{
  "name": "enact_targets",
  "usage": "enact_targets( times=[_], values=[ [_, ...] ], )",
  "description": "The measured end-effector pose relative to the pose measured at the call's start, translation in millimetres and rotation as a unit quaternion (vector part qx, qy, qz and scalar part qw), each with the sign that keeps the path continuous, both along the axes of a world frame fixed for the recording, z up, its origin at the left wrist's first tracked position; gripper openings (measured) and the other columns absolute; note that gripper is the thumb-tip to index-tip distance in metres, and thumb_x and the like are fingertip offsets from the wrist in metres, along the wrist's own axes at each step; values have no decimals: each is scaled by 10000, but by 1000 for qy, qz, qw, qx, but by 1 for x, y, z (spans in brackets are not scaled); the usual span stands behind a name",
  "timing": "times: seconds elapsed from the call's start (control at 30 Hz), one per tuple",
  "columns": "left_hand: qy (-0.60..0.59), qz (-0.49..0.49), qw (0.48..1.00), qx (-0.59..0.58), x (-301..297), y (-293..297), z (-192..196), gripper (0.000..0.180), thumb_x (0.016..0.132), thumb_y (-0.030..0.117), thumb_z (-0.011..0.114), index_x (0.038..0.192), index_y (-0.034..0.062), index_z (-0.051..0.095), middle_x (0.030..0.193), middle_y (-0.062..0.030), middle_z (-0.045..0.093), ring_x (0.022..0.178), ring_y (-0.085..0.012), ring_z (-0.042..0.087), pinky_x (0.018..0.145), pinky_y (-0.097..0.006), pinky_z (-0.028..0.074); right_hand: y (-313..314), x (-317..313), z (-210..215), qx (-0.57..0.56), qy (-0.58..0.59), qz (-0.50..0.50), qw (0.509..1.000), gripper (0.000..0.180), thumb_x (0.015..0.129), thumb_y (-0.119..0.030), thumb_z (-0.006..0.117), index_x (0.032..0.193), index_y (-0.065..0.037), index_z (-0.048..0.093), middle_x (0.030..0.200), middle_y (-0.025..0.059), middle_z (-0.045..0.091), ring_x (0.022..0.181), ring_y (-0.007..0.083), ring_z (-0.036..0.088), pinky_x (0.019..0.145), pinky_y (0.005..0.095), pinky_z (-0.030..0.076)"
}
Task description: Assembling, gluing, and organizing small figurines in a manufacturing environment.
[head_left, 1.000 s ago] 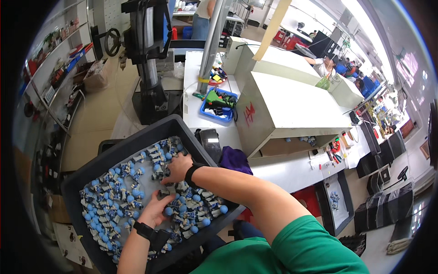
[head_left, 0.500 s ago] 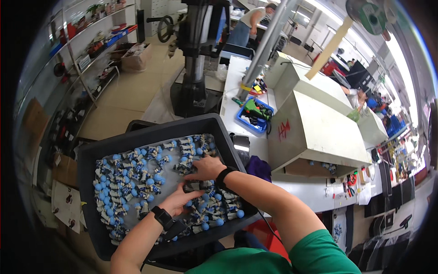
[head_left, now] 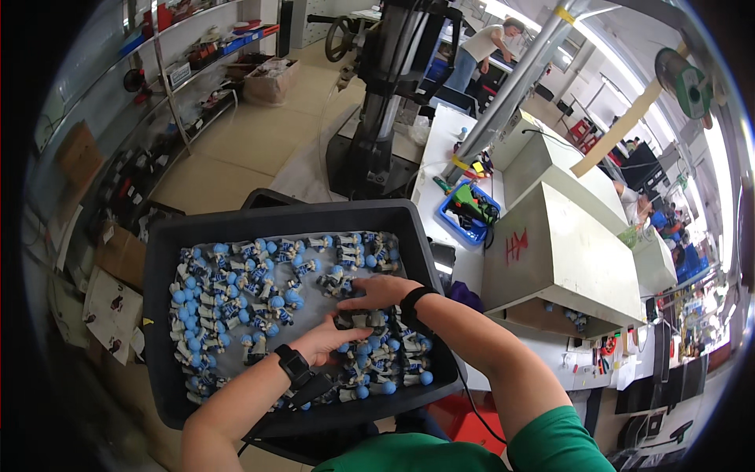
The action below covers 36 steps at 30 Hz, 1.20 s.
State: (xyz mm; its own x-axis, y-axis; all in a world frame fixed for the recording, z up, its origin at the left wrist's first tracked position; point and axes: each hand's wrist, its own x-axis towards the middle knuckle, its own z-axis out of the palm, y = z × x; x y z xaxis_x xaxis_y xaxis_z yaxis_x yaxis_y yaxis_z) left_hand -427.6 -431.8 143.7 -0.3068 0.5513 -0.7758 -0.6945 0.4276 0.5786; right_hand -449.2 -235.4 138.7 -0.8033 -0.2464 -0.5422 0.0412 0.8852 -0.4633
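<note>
Many small blue-headed figurines (head_left: 189,315) in blue and white lie in rows on a grey sheet inside a large black plastic bin (head_left: 161,362). My left hand (head_left: 321,340) reaches into the middle of the bin, thumb stretched right along a short row of figurines (head_left: 362,320); its other fingers are partly hidden. Just above and to the right, my right hand (head_left: 384,291) closes on the same row from the far side, thumb and fingers pointing left. Another figurine (head_left: 336,281) lies at its fingertips. The palms hide part of the row.
A white workbench (head_left: 448,141) to the right carries a blue tray (head_left: 465,224) of tools and a large pale box (head_left: 558,259). A black press machine (head_left: 377,110) stands behind the bin. Shelving (head_left: 169,94) runs along the left. A person (head_left: 484,43) works at the back.
The view has swung, so the bin and room sit farther right and slightly lower. My hands keep nearly the same place over the figurines, with the right fingers drawn slightly back.
</note>
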Motion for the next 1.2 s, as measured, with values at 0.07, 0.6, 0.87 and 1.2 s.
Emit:
enact_targets(
  times=[0.07,0.6,0.87,1.2],
  values=[
    [-17,-5,1000,16,-2,-2,-4,1080,700,376,829,1453,126,95,1467,-120,262,1356,-275,253,968,-564,327,0,-1,5,4,-31,6,999,907,753,-774,488,1258,-22,538,1163,258,598,1145,370,548,983,394,403],
    [-16,-30,999,19,-1,-5,-8,1178,666,429,833,1473,135,27,1512,-165,165,1400,-323,165,1053,-626,201,-6,-11,15,44,-149,50,987,1023,700,-830,467,1320,-16,504,1275,225,548,1202,332,520,994,369,405],
    [-80,7,993,85,0,-3,-4,982,745,236,810,1429,156,110,1388,-88,303,1266,-226,362,760,-426,562,-4,-14,37,37,-214,20,976,1124,603,-846,556,1327,12,487,1353,206,489,1263,331,464,975,404,415],
    [-88,56,991,89,10,-2,-14,1077,754,145,798,1459,203,-14,1357,-99,378,1188,-211,471,770,-509,545,-14,-12,36,79,-282,125,948,1068,649,-866,486,1377,-86,459,1408,197,433,1316,327,402,1018,404,369]
  ],
)
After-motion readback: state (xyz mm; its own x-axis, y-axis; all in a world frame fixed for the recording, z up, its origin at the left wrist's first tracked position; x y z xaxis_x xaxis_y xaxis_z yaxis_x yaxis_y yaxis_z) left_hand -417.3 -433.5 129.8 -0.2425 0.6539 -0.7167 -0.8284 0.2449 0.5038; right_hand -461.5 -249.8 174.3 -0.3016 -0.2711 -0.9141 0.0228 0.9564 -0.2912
